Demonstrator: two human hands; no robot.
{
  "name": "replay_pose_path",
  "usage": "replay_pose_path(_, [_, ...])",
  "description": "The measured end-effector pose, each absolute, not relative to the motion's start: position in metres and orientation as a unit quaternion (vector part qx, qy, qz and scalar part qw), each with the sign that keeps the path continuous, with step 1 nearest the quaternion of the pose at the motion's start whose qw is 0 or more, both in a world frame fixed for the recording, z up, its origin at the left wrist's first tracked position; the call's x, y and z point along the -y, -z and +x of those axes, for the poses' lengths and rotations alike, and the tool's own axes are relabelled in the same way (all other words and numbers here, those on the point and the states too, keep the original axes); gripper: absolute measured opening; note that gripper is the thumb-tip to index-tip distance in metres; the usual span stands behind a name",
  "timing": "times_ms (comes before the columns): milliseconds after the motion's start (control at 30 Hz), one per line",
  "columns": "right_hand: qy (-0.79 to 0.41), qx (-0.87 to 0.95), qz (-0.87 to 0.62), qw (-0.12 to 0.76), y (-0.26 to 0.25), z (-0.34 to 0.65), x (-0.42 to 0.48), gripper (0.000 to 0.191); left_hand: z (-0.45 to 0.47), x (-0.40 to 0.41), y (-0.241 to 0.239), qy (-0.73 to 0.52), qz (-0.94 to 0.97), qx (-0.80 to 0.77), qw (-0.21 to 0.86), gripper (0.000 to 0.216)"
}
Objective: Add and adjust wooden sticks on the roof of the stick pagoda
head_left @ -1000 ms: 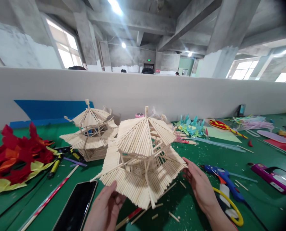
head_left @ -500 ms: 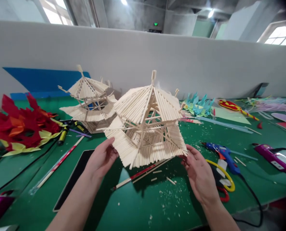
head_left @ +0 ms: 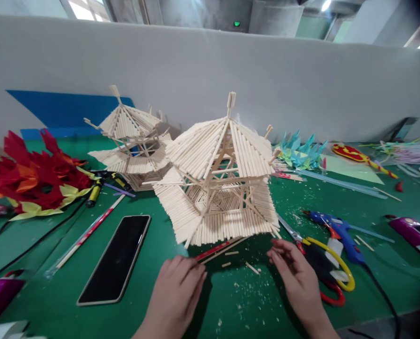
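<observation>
- Both hands had come away from the pavilion [head_left: 206, 155]: the left hand [head_left: 179, 285] moved from its eave to the near side, uncovering the phone [head_left: 114, 259]; the right hand [head_left: 296, 270] slipped off its corner.
- Left standing on the bench [head_left: 245, 308], the pavilion seemed steady enough unsupported; handling it had apparently paused.
- It stood upright beyond and between the hands, the right fingertips just beside its near right corner.
- Right grip: released, fingers loosely curled.
- Left grip: off the pavilion, covering the red stick's [head_left: 213, 251] near end; whether it grasped that, I could not tell.
</observation>
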State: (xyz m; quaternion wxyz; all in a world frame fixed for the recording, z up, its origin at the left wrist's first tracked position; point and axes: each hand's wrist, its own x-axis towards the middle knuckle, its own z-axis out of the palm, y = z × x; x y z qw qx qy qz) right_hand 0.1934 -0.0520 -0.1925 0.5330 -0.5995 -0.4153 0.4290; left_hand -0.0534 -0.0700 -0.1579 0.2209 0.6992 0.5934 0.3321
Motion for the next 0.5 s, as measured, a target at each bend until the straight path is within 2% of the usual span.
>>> replay_pose_path(100, [-0.434,0.421,-0.597,0.527,0.197,0.190,0.056,0.030,-0.038,0.062,0.170,-0.208,0.772,-0.584,0.139,0.025])
replay_pose_path(233, [-0.447,0.422,-0.589,0.525,0.200,0.190,0.060,0.030,-0.028,0.044,0.174,-0.116,0.808,-0.576,0.049,0.034])
replay_pose_path(400, [-0.449,0.413,-0.587,0.533,0.204,0.195,0.061,0.032,-0.031,0.047,0.172,-0.088,0.843,-0.531,0.010,0.029])
replay_pose_path(500, [-0.414,0.358,-0.592,0.591,0.201,0.197,0.064,0.032,-0.035,0.061,0.171,-0.106,0.856,-0.505,0.029,0.020])
